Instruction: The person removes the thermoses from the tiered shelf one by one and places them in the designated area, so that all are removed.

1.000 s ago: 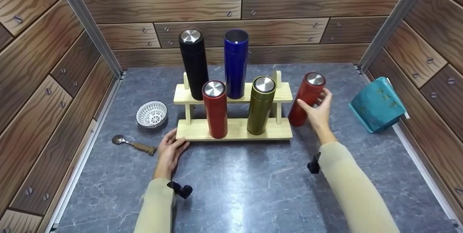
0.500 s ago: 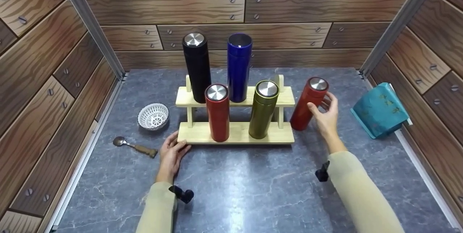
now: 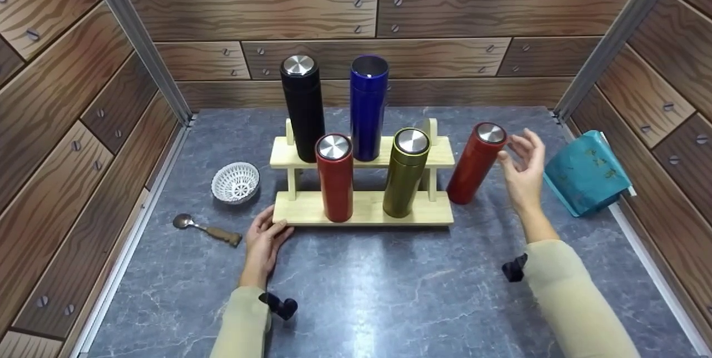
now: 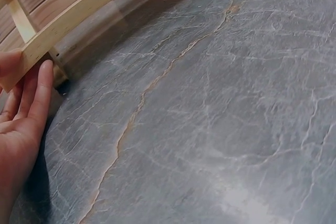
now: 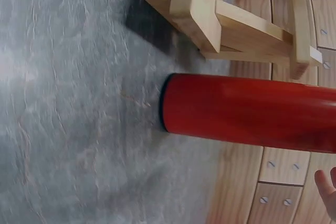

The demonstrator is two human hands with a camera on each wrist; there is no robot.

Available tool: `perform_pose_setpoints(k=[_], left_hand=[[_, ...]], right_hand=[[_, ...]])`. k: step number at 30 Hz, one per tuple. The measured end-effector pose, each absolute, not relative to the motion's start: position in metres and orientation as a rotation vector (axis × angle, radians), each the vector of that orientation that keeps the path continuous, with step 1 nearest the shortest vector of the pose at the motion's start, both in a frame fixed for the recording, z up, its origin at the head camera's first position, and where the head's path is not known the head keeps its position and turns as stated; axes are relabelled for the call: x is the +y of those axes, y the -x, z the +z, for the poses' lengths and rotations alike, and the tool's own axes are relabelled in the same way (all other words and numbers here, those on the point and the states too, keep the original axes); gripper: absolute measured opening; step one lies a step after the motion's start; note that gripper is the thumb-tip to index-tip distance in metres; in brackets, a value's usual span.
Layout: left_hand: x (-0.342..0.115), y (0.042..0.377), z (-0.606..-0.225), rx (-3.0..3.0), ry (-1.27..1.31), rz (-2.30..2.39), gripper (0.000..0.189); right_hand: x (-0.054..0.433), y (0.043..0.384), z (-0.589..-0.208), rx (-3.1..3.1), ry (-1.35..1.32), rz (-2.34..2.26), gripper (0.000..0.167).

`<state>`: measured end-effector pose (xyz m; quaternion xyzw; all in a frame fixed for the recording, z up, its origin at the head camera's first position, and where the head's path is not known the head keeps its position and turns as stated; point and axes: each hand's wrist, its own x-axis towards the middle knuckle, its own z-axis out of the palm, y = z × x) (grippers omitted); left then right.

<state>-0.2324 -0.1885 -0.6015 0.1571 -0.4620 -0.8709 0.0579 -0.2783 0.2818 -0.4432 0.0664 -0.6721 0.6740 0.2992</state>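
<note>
A two-tier wooden rack (image 3: 364, 208) stands mid-table. My left hand (image 3: 263, 244) grips its lower left corner, thumb over the board and fingers below it, as the left wrist view shows. Right of the rack, a red thermos (image 3: 476, 163) stands upright on the table, its dark base on the surface in the right wrist view. My right hand (image 3: 524, 172) is just right of that thermos, apart from it, fingers spread and holding nothing. Another red thermos (image 3: 335, 180) and an olive-gold thermos (image 3: 407, 174) stand on the lower tier, a black one (image 3: 302, 110) and a blue one (image 3: 369, 110) on the upper.
Left of the rack are a white woven-look bowl (image 3: 235, 182) and a spoon (image 3: 208, 230) with a wooden handle. A teal pouch (image 3: 589, 174) stands at the right, beyond my right hand. Wood-patterned walls (image 3: 445, 13) enclose the table (image 3: 356, 291) at back and sides.
My right hand has let go of the red thermos and drawn back to the right. The thermos remains beside the rack. My left hand keeps its grip on the corner.
</note>
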Motion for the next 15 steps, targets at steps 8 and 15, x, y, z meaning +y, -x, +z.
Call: perform_pose_setpoints(k=[8, 15], left_hand=[[-0.187, 0.232, -0.603, -1.373, -0.474, -2.646, 0.057], [-0.188, 0.233, -0.603, -1.386, -0.468, -2.636, 0.057]], right_hand=[[0.283, 0.275, -0.433, -1.686, -0.295, 1.757, 0.056], [0.277, 0.284, -0.423, -1.466, -0.405, 1.788, 0.046]])
